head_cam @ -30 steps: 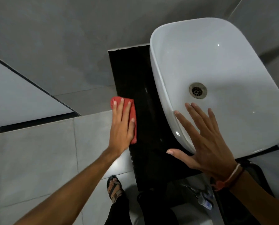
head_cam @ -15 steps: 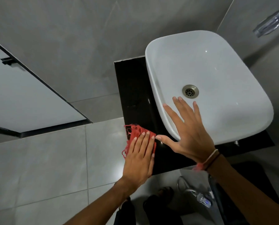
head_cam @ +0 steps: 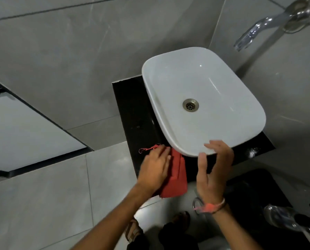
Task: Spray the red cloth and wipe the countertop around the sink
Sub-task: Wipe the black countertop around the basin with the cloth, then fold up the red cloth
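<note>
A person wipes the black counter (head_cam: 132, 112) at the front left corner of a white sink (head_cam: 213, 83), seen from a head-worn camera looking down. The left hand (head_cam: 155, 166) lies flat, fingers together, pressing a red cloth (head_cam: 176, 179) onto the counter's near edge just beside the basin; part of the cloth hangs over the edge, and a frayed thread trails out to the left. The right hand (head_cam: 213, 170) is loosely spread, its fingertips resting on the sink's front rim and holding nothing.

The step in hand looks to be the wipe itself, with the spraying seemingly done, though no spray bottle can be picked out for certain. The strip to the left of the sink appears covered; the front strip toward the right, where a pale smear (head_cam: 252, 151) shows, appears to remain. The next move would likely call for sliding the cloth rightward along the front edge under the basin's overhang, keeping flat pressure, with the right hand lifted clear of the path.

Counted: one sink, one drain (head_cam: 190, 105), one tap (head_cam: 269, 22) on the wall, one cloth, two hands, one wristband (head_cam: 212, 207). A clear object on the floor at lower right is too blurred to name.
</note>
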A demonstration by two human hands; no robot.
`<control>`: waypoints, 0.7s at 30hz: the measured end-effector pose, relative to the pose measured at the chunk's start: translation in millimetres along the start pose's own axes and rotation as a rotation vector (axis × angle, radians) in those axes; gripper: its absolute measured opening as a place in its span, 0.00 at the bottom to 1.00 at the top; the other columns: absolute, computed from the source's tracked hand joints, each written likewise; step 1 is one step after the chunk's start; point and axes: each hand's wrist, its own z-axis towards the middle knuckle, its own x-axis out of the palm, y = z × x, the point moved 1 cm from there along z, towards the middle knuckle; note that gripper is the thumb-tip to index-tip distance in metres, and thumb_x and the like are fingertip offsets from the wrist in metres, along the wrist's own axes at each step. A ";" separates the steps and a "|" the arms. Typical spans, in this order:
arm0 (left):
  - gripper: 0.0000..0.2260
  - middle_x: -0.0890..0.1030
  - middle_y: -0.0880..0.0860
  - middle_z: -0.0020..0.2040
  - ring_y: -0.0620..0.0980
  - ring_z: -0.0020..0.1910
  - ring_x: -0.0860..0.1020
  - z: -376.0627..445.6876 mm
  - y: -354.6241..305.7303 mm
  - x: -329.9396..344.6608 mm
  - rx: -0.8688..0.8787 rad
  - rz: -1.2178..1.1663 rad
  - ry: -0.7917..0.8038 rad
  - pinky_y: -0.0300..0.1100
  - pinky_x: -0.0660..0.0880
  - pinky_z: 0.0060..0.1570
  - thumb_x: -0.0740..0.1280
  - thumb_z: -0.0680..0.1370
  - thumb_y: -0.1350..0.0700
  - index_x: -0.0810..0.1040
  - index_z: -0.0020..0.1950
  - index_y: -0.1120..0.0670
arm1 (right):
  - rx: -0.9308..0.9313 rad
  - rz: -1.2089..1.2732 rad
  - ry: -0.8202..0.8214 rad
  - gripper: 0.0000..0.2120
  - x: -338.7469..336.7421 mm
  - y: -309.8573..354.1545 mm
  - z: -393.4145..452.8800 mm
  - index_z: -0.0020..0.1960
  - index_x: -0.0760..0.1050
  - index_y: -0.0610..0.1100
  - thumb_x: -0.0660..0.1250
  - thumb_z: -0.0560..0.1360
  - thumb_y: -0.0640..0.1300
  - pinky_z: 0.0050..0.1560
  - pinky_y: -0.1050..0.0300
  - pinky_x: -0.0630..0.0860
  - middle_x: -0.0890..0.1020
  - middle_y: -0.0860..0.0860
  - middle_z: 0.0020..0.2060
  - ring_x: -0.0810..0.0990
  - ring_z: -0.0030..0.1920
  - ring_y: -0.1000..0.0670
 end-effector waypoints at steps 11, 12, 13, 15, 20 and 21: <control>0.21 0.77 0.54 0.62 0.55 0.62 0.74 41.2 20.8 -19.4 0.192 0.166 0.277 0.52 0.77 0.59 0.71 0.77 0.47 0.78 0.68 0.52 | 1.211 0.313 -0.033 0.14 27.9 -11.2 -124.1 0.45 0.77 0.41 0.82 0.69 0.40 0.47 0.37 0.82 0.85 0.41 0.39 0.82 0.38 0.44; 0.19 0.78 0.54 0.60 0.55 0.60 0.76 40.0 24.1 -20.2 0.185 0.170 0.257 0.52 0.78 0.56 0.72 0.76 0.47 0.79 0.65 0.52 | 1.198 0.282 -0.087 0.14 31.2 -8.2 -121.1 0.42 0.77 0.42 0.83 0.67 0.38 0.43 0.40 0.82 0.84 0.42 0.35 0.81 0.35 0.44; 0.18 0.78 0.54 0.57 0.56 0.58 0.77 38.6 28.0 -21.6 0.165 0.171 0.239 0.51 0.78 0.53 0.73 0.75 0.47 0.80 0.62 0.52 | 1.176 0.250 -0.148 0.15 34.0 -5.7 -117.3 0.40 0.76 0.44 0.83 0.66 0.37 0.40 0.47 0.81 0.83 0.44 0.32 0.80 0.32 0.46; 0.16 0.79 0.54 0.53 0.56 0.52 0.79 35.7 38.2 -27.1 0.095 0.171 0.208 0.49 0.77 0.47 0.74 0.74 0.46 0.81 0.56 0.53 | 1.079 0.175 -0.214 0.18 40.6 -4.9 -107.2 0.37 0.75 0.49 0.84 0.64 0.36 0.36 0.63 0.78 0.80 0.51 0.30 0.78 0.30 0.54; 0.15 0.83 0.54 0.46 0.54 0.42 0.81 17.3 69.2 -44.6 -0.149 0.018 0.173 0.50 0.80 0.42 0.77 0.71 0.47 0.77 0.47 0.53 | 0.819 0.016 -0.048 0.17 65.2 -3.5 -86.1 0.45 0.79 0.48 0.83 0.64 0.36 0.34 0.63 0.75 0.80 0.54 0.36 0.76 0.31 0.57; 0.14 0.84 0.54 0.43 0.53 0.38 0.82 8.7 73.5 -45.8 -0.202 -0.032 0.161 0.48 0.80 0.40 0.78 0.71 0.47 0.76 0.45 0.52 | 0.762 -0.042 -0.011 0.16 68.5 -1.8 -86.1 0.47 0.80 0.48 0.83 0.65 0.38 0.36 0.61 0.74 0.81 0.53 0.38 0.77 0.33 0.54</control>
